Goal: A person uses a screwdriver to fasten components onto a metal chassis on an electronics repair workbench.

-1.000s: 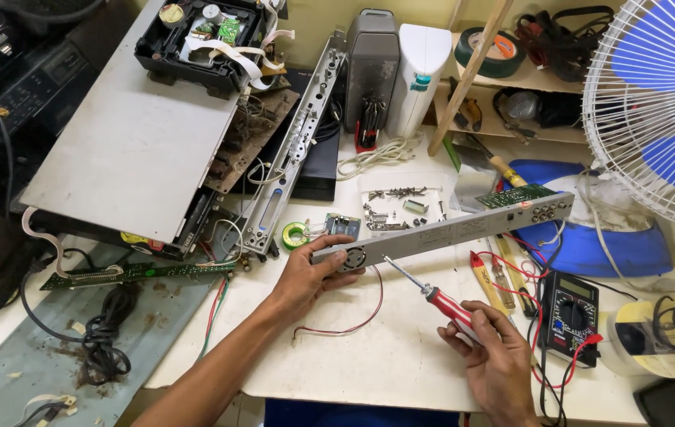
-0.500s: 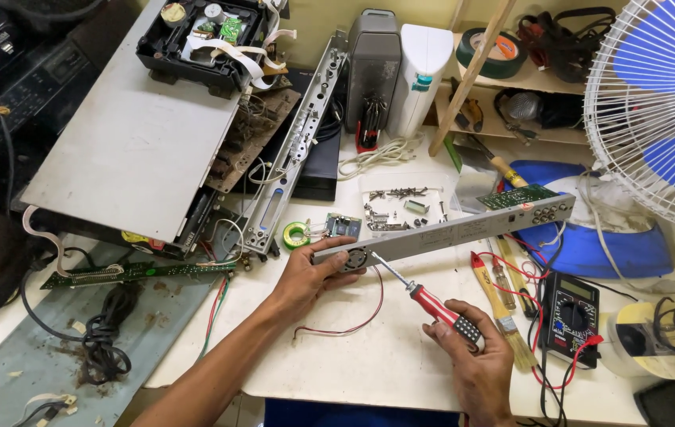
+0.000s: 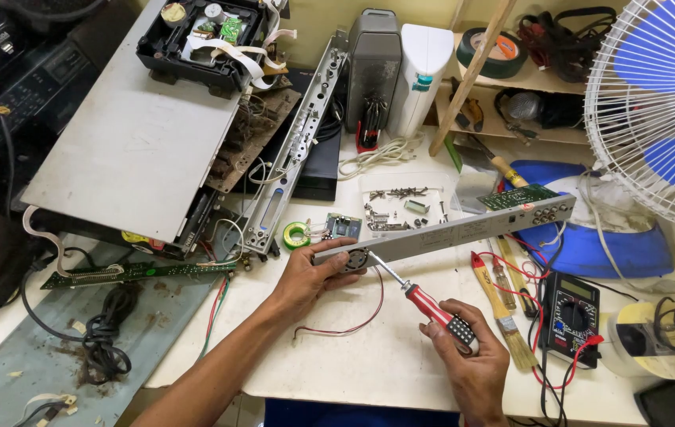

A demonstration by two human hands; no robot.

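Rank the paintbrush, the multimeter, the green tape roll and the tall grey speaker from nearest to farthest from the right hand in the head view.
From the right hand:
1. Paintbrush, just to its right on the table.
2. Multimeter, farther right, past the brush.
3. Green tape roll, up and left, beyond the left hand.
4. Tall grey speaker, at the table's back.

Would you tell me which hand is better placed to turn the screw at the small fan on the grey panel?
The right hand: it grips the red screwdriver, whose tip sits at the small fan. The left hand is busy gripping the grey panel.
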